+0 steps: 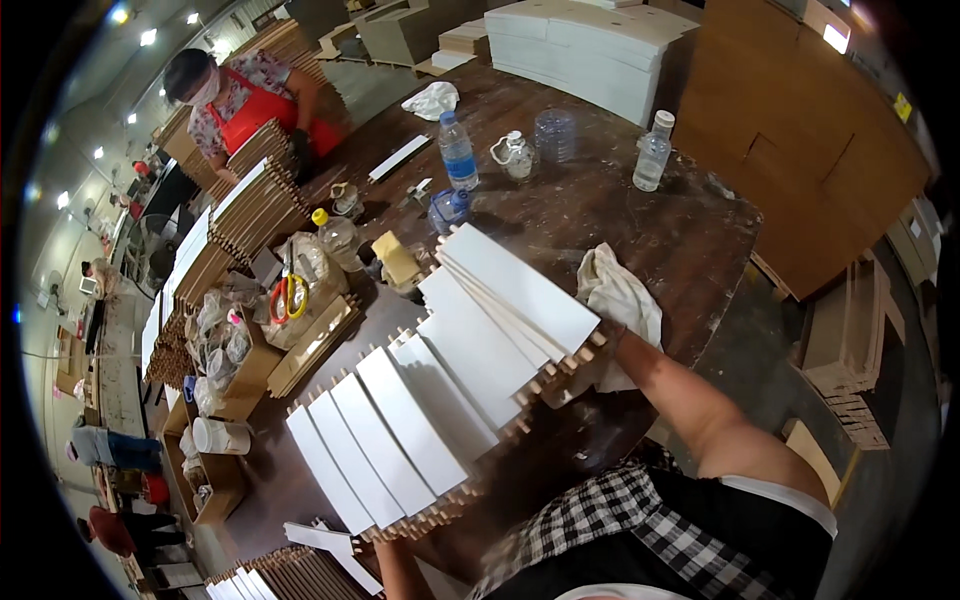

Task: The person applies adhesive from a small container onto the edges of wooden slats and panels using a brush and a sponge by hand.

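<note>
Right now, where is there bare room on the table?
Bare patches of the table lie between the nearer white cloth and the white-capped bottle, and between that cloth and the blue-labelled bottle. White boards cover the middle; the left is crowded with scissors, a yellow-capped bottle and a bag-filled carton.

Two bare forearms (690,405) showed, with one bundle of white boards (415,420), its pieces overlapping too much for a sure count. There were at least two white rags (622,285), one pair of scissors (290,278), one white bucket (225,438), two open cardboard boxes (252,388), one blue-labelled water bottle (460,165), one white-capped bottle (652,160), one yellow-capped bottle (340,243), one handled jug (517,160) and one red-aproned co-worker (255,112).
</note>
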`<act>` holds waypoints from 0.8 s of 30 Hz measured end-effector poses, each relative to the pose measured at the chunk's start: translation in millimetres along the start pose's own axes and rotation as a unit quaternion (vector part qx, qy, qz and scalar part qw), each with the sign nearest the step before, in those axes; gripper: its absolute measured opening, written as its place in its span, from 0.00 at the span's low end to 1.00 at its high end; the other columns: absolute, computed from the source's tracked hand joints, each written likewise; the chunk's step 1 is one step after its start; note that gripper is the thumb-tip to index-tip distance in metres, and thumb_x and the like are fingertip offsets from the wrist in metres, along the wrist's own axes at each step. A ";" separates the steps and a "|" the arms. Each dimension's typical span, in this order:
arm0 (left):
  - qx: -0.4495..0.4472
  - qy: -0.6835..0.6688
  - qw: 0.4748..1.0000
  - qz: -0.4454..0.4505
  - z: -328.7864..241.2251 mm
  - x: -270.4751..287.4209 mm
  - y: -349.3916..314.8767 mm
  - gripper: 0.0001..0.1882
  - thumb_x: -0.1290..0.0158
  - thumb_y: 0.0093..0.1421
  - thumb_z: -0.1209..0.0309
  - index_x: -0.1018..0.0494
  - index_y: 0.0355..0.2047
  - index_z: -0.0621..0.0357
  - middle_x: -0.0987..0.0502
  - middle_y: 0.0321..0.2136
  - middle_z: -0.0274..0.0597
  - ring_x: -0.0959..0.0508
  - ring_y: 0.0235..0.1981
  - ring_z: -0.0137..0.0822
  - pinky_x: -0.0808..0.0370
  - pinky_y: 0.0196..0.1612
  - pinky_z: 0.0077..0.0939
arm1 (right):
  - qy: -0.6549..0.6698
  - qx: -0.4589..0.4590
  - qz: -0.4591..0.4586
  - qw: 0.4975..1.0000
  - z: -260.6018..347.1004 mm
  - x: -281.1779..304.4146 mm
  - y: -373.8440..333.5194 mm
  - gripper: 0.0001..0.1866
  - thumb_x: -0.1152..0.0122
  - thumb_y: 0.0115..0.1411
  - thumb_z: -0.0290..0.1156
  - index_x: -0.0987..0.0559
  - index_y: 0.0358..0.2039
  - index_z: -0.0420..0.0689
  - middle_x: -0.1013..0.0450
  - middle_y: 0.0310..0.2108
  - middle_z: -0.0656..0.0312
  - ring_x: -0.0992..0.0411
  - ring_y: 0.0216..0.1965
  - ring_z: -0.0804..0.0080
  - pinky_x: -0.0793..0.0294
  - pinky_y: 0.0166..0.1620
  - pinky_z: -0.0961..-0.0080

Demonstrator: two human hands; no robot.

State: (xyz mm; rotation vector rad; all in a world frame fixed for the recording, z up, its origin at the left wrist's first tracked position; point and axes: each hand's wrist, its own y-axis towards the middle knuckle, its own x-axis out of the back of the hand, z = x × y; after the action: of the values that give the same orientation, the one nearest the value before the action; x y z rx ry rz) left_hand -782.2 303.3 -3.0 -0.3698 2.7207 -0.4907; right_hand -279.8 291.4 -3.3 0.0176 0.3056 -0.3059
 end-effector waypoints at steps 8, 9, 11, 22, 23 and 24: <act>0.039 0.044 0.997 0.048 47.8 -57.8 -26.7 0.25 0.63 0.68 0.55 0.40 0.57 0.60 0.30 0.47 0.50 0.27 0.44 0.40 0.27 0.42 0.31 | -0.024 0.040 -0.034 0.998 50.4 79.1 2.1 0.24 0.59 0.66 0.46 0.32 0.57 0.46 0.33 0.54 0.61 0.33 0.52 0.69 0.35 0.54 0.73; 0.045 0.051 0.996 0.056 55.2 -65.9 -32.6 0.25 0.64 0.68 0.55 0.40 0.57 0.60 0.31 0.47 0.50 0.27 0.45 0.40 0.27 0.43 0.32 | -0.026 0.044 -0.037 0.998 56.5 89.9 3.0 0.24 0.59 0.66 0.46 0.32 0.57 0.46 0.33 0.54 0.61 0.33 0.52 0.69 0.35 0.54 0.73; 0.053 0.060 0.994 0.069 68.1 -84.5 -40.1 0.25 0.64 0.68 0.55 0.40 0.57 0.60 0.31 0.48 0.50 0.27 0.45 0.40 0.27 0.43 0.32 | -0.030 0.050 -0.041 0.997 65.9 110.3 6.3 0.24 0.59 0.66 0.46 0.32 0.57 0.46 0.33 0.53 0.61 0.33 0.52 0.69 0.35 0.54 0.73; 0.101 0.109 0.982 0.113 133.6 -192.9 -97.3 0.24 0.64 0.68 0.57 0.42 0.58 0.59 0.32 0.49 0.50 0.28 0.47 0.41 0.28 0.45 0.32 | -0.038 0.070 -0.032 0.996 117.8 215.6 38.1 0.24 0.59 0.66 0.46 0.31 0.56 0.45 0.31 0.52 0.61 0.32 0.51 0.69 0.35 0.54 0.74; 0.106 0.113 0.981 0.113 138.1 -200.1 -102.7 0.24 0.64 0.68 0.57 0.42 0.58 0.58 0.32 0.50 0.50 0.28 0.47 0.41 0.28 0.46 0.32 | -0.037 0.070 -0.028 0.996 120.0 222.5 41.4 0.24 0.59 0.66 0.46 0.31 0.56 0.45 0.31 0.51 0.61 0.32 0.51 0.69 0.35 0.54 0.74; 0.104 0.122 0.980 0.113 141.0 -205.5 -107.0 0.24 0.64 0.68 0.57 0.42 0.58 0.58 0.33 0.50 0.51 0.28 0.47 0.41 0.28 0.46 0.32 | -0.037 0.073 -0.025 0.996 121.8 228.3 45.3 0.24 0.59 0.66 0.46 0.31 0.56 0.45 0.31 0.51 0.61 0.32 0.51 0.69 0.35 0.54 0.74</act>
State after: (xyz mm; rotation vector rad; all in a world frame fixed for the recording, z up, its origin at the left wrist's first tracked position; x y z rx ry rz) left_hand -522.2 229.9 -26.6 0.0608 2.8567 -0.7921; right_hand -23.2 259.9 43.4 0.1417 0.2094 -0.3780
